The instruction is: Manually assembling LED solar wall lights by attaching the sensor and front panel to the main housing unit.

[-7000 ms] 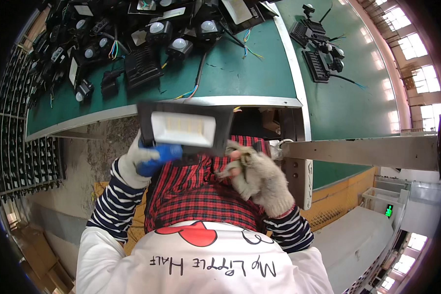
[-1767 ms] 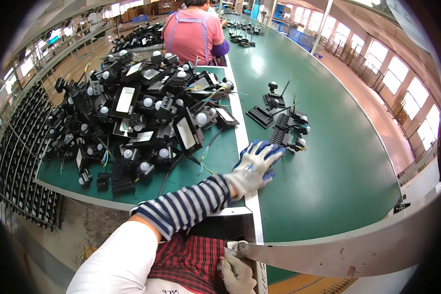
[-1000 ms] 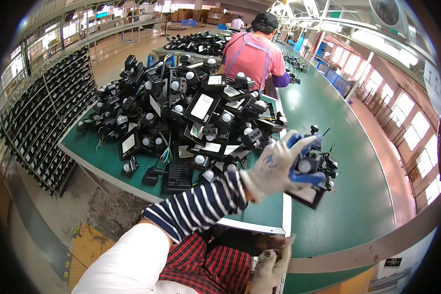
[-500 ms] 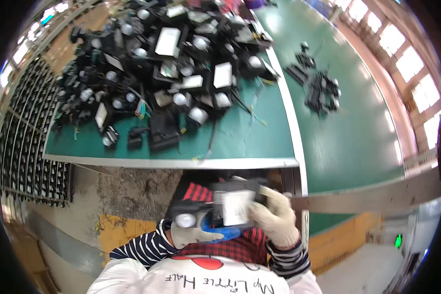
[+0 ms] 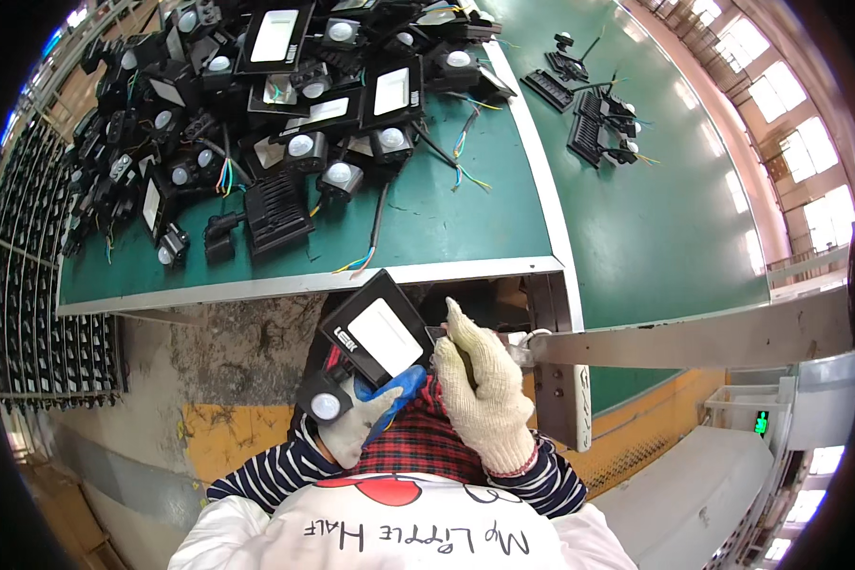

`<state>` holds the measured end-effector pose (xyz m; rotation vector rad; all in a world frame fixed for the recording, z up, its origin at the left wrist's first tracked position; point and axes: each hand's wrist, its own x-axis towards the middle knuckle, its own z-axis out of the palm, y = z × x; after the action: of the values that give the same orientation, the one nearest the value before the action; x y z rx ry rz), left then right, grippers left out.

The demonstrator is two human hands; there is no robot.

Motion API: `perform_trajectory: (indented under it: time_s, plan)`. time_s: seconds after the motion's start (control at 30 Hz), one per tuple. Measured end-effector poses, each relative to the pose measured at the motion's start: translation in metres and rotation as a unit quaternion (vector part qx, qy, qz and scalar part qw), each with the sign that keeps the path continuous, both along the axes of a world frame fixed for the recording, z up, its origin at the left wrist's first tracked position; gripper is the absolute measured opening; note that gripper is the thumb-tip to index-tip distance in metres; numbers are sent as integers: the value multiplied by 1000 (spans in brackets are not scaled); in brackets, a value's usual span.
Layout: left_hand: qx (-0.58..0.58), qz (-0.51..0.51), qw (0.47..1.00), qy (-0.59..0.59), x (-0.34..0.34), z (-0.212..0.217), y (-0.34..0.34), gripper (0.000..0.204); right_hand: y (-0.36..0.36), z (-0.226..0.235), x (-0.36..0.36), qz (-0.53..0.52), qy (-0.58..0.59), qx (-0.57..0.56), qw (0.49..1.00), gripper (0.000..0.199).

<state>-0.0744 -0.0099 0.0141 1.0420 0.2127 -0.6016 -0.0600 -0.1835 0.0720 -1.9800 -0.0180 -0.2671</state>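
Head view: left hand (image 5: 356, 423) (blue-tipped glove) now curls its fingers under the black floodlight (image 5: 378, 337), tilted up over the lap since half a second ago, right hand (image 5: 484, 389) fingers together at its right edge, near green table (image 5: 446, 228).

Black matt-framed floodlight with pale glossy panel (image 5: 378, 334); right hand (image 5: 484, 394) in cream knitted cloth glove at 3 o'clock; left hand (image 5: 363, 420) glove blue rubbery-coated; smooth green table mat (image 5: 446, 228).

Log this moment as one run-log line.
left hand: holds black floodlight over lap | right hand: on floodlight's right edge | green table: pile of floodlights behind
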Motion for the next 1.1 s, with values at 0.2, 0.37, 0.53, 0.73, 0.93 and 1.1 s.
perform_trajectory:
  time_s: [0.2, 0.37, 0.53, 0.73, 0.93, 1.1]
  plan:
    - [110, -141, 966, -186, -2, 14, 3, 56, 4, 2, 3, -27, -15, -9, 999, 40]
    - [41, -116, 992, -12, -7, 11, -4, 63, 4, 7, 7, -44, -22, -11, 999, 41]
    - [70, -190, 978, -50, 1, 1, 4, 57, -4, -3, 10, -49, -105, 17, 993, 40]
    - [100, -228, 965, -83, 19, 13, 28, 54, -68, 21, 26, 149, -41, -106, 982, 40]
    - [181, -294, 932, -105, 30, 6, 43, 56, -80, 33, 32, 206, -32, -244, 947, 38]
    - [113, -369, 919, -81, 37, 31, 30, 52, -61, 41, 28, 254, -59, -289, 921, 42]
